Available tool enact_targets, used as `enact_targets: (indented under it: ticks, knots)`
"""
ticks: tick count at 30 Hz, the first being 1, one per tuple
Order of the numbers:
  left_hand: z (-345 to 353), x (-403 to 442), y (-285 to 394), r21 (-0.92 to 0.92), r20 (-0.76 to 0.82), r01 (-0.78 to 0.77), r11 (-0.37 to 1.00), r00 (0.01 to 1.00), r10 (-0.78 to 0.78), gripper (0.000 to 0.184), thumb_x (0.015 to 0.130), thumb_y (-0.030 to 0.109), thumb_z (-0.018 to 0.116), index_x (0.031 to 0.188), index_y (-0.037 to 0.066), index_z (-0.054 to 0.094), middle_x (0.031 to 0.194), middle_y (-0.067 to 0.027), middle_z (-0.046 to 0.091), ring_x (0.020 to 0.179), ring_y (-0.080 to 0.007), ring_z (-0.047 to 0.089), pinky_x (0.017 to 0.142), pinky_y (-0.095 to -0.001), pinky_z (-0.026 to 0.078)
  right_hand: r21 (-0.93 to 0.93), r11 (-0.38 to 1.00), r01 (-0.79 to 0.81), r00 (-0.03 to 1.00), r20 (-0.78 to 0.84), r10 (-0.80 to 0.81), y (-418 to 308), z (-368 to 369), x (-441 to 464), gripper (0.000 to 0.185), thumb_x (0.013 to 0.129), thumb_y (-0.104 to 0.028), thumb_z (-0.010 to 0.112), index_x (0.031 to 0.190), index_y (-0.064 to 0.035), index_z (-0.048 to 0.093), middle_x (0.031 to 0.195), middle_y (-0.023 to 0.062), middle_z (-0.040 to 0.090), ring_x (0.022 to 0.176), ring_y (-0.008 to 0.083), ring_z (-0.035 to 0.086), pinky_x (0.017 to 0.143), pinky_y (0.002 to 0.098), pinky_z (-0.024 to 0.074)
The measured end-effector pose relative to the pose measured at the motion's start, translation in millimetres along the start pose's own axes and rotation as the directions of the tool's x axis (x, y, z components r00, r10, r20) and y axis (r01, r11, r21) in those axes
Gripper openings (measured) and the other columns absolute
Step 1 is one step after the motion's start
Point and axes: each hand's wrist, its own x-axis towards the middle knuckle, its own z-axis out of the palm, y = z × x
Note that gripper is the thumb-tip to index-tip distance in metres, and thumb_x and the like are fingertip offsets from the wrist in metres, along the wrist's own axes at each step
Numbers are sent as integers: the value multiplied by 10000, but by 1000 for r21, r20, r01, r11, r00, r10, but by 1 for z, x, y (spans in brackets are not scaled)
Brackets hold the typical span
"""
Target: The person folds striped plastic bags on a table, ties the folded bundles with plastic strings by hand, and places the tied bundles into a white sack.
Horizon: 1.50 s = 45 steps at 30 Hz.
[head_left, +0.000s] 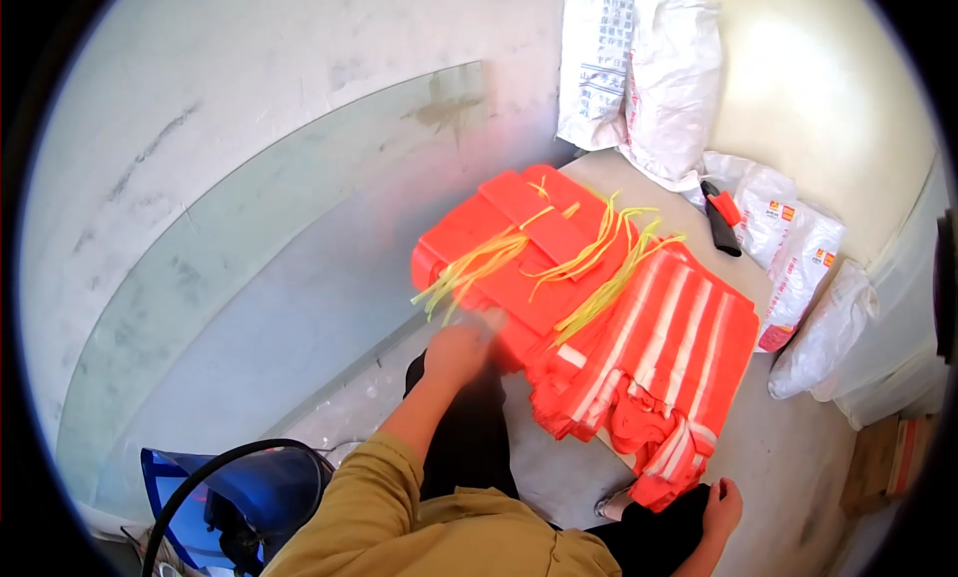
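Note:
A stack of flat, bright orange sheets or bags (469, 228) lies on a low board, with bunches of yellow string (599, 248) across it. Beside it, to the right, rests an orange-and-white striped bundle (674, 328), its near end crumpled and hanging over the board's edge. My left hand (461, 350) is at the near left edge of the orange stack; its fingers are smeared by motion, so their grip does not show. My right hand (722, 509) hangs by my right knee below the striped bundle, fingers loosely bent and apart, with nothing visible in them.
White woven sacks (674, 78) stand against the back wall, and more printed sacks (798, 238) lie to the right. A black-and-red object (722, 220) sits near them. Glass panels (279, 238) lean at left. A blue container (259, 497) with a black hose is at lower left.

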Motion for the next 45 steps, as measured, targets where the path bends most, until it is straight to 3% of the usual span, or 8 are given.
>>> enact_targets:
  ticks: [10, 16, 19, 21, 26, 31, 39, 45]
  knots:
    - [7, -1, 0, -29, -83, -49, 998, 995, 46, 252, 876, 295, 703, 800, 56, 728, 819, -149, 682, 835, -392, 665, 761, -505, 538, 0, 991, 132, 986, -103, -131, -6, 3, -5, 261, 970, -220, 668, 1125, -18, 724, 1107, 176, 734, 990, 361, 698, 903, 423, 549]
    - [14, 5, -2, 97, 92, 27, 995, 995, -36, 301, 946, 347, 634, 905, 72, 748, 950, -156, 732, 909, -383, 711, 783, -522, 565, 519, 789, 328, 938, -279, -206, -80, 6, -12, 99, 961, -42, 644, 1012, 33, 682, 942, 122, 699, 891, 261, 664, 854, 354, 530]
    - [12, 2, 5, 88, 82, -10, 996, 997, 3, 284, 924, 329, 652, 881, 63, 744, 944, -154, 727, 931, -370, 702, 806, -504, 562, 550, 541, 636, 710, -144, -689, -201, -19, -57, 49, 911, -7, 656, 881, 0, 695, 814, 104, 664, 758, 240, 645, 732, 344, 516]
    - [10, -4, 10, 66, 27, -59, 996, 998, 58, 275, 906, 315, 659, 861, 56, 740, 931, -153, 723, 926, -366, 694, 813, -495, 559, 643, 197, 740, 339, -104, -935, -273, -40, -93, 80, 899, 3, 667, 901, -26, 742, 867, 113, 716, 773, 302, 674, 721, 380, 542]
    - [9, -21, 15, 57, -113, -168, 984, 978, 174, 231, 879, 271, 655, 842, 56, 732, 887, -135, 701, 876, -369, 677, 798, -495, 546, 943, -225, 246, -272, -155, -950, -393, -61, -162, 425, 1046, -132, 579, 1463, -52, 562, 1545, 209, 518, 1137, 310, 665, 882, 379, 542]
    - [10, -30, 7, 69, -128, -182, 981, 973, 189, 188, 894, 232, 625, 806, 86, 705, 885, -110, 677, 910, -346, 654, 828, -470, 530, 973, -187, -134, -334, -222, -916, -435, -67, -202, 449, 1104, -157, 493, 1541, -54, 486, 1653, 175, 386, 1200, 279, 636, 889, 334, 518]
    - [3, -28, 6, 65, -108, -177, 982, 977, 183, 191, 890, 239, 627, 810, 90, 716, 900, -89, 682, 928, -327, 649, 834, -467, 527, 915, -365, -173, -344, -403, -848, -462, -86, -225, 469, 993, 60, 585, 1457, 10, 528, 1387, 170, 574, 1143, 290, 639, 965, 330, 509]
    - [6, -27, 10, 36, -123, -185, 982, 974, 188, 261, 902, 251, 597, 772, 55, 711, 860, -128, 682, 917, -354, 654, 811, -483, 538, 895, 186, -405, -437, -11, -899, -458, -106, -243, 299, 1003, 37, 612, 1299, 2, 584, 1129, 131, 639, 1040, 270, 656, 915, 364, 520]
